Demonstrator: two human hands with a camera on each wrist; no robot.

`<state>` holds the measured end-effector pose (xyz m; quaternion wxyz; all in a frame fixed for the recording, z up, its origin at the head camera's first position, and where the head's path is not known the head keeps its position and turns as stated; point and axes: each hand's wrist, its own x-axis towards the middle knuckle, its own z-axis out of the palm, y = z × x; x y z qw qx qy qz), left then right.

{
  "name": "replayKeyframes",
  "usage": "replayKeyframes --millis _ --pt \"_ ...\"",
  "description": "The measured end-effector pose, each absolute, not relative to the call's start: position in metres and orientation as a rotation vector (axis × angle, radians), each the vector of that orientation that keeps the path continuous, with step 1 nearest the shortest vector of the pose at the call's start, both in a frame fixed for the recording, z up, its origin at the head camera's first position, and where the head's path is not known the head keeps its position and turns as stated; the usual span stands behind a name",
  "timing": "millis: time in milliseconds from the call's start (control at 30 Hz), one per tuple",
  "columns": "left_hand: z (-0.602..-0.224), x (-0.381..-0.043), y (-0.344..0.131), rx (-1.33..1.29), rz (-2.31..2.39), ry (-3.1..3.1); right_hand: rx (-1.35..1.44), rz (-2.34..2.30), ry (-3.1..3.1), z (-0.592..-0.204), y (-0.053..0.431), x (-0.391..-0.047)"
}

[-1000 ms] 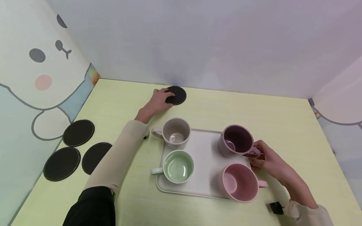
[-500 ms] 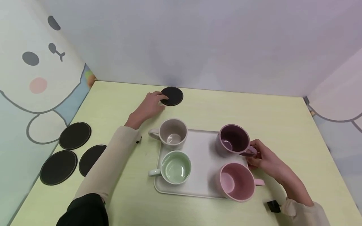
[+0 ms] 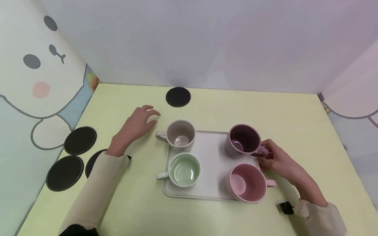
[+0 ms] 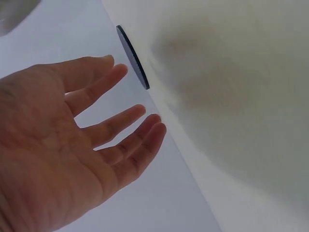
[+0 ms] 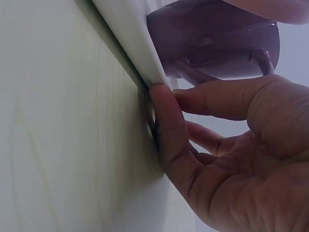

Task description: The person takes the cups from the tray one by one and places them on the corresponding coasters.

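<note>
White tray (image 3: 211, 170) is set mid-table, lengthwise L to R, w/ 4 mugs carried at its corners: grey mug (image 3: 180, 135) far L, green mug (image 3: 184, 171) near L, dark purple mug (image 3: 243, 141) far R, pink mug (image 3: 248, 183) near R. Handles are turned outward past the tray's L & R sides, prob. so they're reached w/o other mugs being bumped. Weight looks shared approx. evenly b/c of the corner spacing.

Tray's R edge is pinched by R hand (image 3: 277, 160), fingers curled in, one at the rim by the purple handle; prob. the tray is being steadied. L hand (image 3: 134, 126) is held w/ fingers loosely spread, nothing gripped, btwn grey mug and far disc (image 3: 178, 96), which isn't touched. 3 more black discs (image 3: 65, 173) are grouped at L, flat, prob. kept clear of the tray.

Hidden: one L disc is partly covered by L sleeve (image 3: 88, 196). Tray's near R corner is blocked by pink mug. Whether any finger is tucked under the tray can't be told for sure. In L wrist view a pale curved thing (image 4: 17, 14) is cut off, unidentified.
</note>
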<state>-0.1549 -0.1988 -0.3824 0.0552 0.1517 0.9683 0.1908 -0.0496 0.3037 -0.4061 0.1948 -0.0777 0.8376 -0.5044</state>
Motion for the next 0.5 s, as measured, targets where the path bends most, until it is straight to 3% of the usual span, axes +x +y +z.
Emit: replayKeyframes --millis 500 --pt "-0.374 -0.069 -0.24 0.329 0.533 2.974 -0.185 -1.422 2.329 -0.406 0.304 -0.051"
